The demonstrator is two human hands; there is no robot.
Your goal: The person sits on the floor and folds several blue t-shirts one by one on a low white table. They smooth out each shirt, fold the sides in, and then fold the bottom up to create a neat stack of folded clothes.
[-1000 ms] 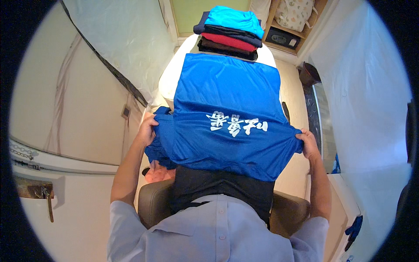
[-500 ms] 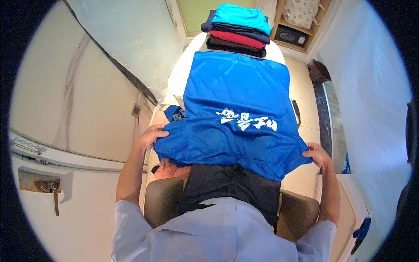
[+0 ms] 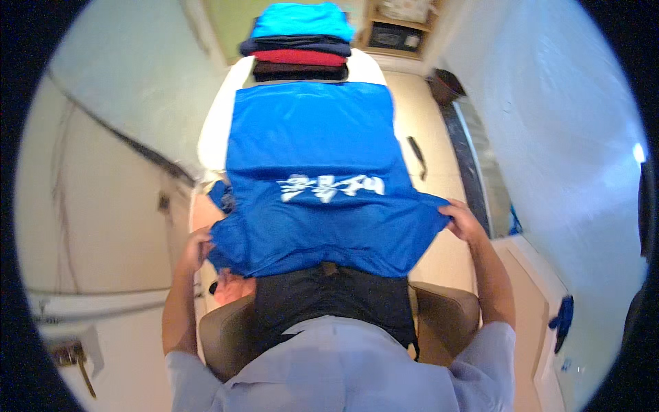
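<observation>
A blue T-shirt (image 3: 312,130) with white lettering lies spread over a white table, its near end reaching over my lap. My left hand (image 3: 197,248) is closed on the edge of the sleeve at the shirt's left side. On the other side my right hand (image 3: 463,220) pinches the tip of the right sleeve and holds it out sideways. Just beyond the shirt's far edge sits a stack of folded clothes, with a light blue garment (image 3: 302,22) on top and a red one (image 3: 300,58) lower down.
The white table (image 3: 214,120) has rounded far corners. Pinkish cloth (image 3: 232,287) lies below the shirt on the left, beside my brown chair (image 3: 445,309). A dark bin (image 3: 445,86) stands on the floor at the far right. Shelving (image 3: 395,36) is at the back.
The whole scene has shifted left in the view. Against the shirt, my right hand sits farther away and more outward with its sleeve, while my left hand is nearer to me. Both still grip the fabric.
</observation>
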